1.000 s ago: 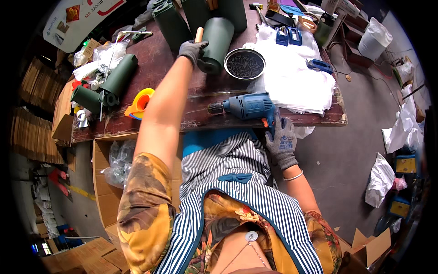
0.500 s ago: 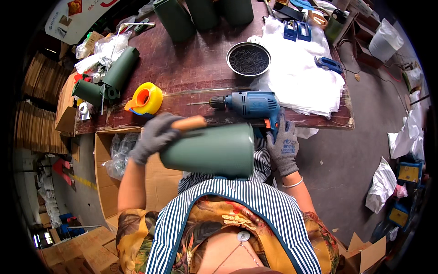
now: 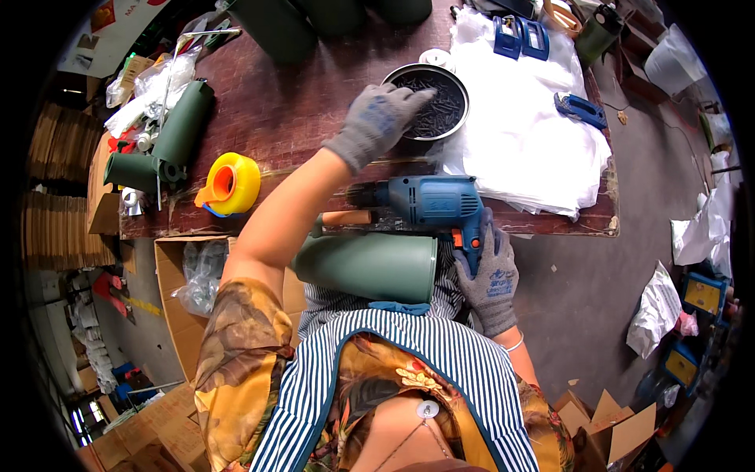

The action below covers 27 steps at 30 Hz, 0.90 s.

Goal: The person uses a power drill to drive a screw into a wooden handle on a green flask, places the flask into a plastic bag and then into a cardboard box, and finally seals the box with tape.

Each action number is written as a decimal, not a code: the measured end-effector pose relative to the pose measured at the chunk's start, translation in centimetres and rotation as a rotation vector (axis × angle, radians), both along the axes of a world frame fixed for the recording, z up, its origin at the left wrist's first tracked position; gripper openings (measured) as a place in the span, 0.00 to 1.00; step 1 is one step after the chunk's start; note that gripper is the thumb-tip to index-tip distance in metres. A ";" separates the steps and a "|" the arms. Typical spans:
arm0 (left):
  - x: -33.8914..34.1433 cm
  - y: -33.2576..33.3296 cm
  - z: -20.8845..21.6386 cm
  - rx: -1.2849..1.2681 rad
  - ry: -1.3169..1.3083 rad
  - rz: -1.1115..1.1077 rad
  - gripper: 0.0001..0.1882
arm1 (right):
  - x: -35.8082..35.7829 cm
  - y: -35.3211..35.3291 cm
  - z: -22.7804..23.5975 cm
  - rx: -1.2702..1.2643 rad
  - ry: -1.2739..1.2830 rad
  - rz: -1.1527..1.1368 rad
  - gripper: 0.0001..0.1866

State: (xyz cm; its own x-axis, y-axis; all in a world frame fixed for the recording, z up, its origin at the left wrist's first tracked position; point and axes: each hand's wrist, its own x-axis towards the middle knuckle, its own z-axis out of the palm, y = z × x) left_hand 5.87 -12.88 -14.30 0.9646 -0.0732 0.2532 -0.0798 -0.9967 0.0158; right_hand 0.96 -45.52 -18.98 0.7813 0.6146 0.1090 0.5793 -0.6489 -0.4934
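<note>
My left hand (image 3: 376, 122), in a grey glove, reaches over the rim of a round metal bowl (image 3: 465, 119) of black screws (image 3: 442, 112). Its fingers are bent and drawn together at the screws; whatever lies between the tips is hidden. With my gloved right hand (image 3: 493, 279) I grip the handle of a blue power drill (image 3: 440, 200), which lies along the table's near edge, chuck to the left. A dark green tapered cylinder (image 3: 370, 266) rests sideways on my lap. Beside its upper side lies an orange-brown stick-like piece (image 3: 348, 217), partly behind my left forearm.
Left on the dark red table (image 3: 307, 102) are a yellow tape dispenser (image 3: 233, 185) and green tubes (image 3: 185, 126). Larger green cylinders (image 3: 275, 27) stand at the back. White sheets (image 3: 519, 126) cover the right side, with a blue clamp-like tool (image 3: 580, 110). A cardboard box (image 3: 177, 315) stands below, left.
My left hand has let go of the green cylinder and the orange-brown piece and moved forward and right to the bowl. My right hand stays at the drill; the view has shifted slightly.
</note>
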 end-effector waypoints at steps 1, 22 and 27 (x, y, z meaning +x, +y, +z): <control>1.3 -0.3 -0.7 0.144 0.054 -0.002 0.27 | 0.1 0.0 -0.1 0.007 0.006 -0.003 0.47; -18.1 5.3 -3.1 -1.747 0.255 0.596 0.19 | -1.6 -4.8 -1.0 0.233 0.228 -0.117 0.49; -17.5 5.1 -3.8 -1.833 0.345 0.505 0.19 | -1.7 -4.7 -1.1 0.213 0.223 -0.125 0.48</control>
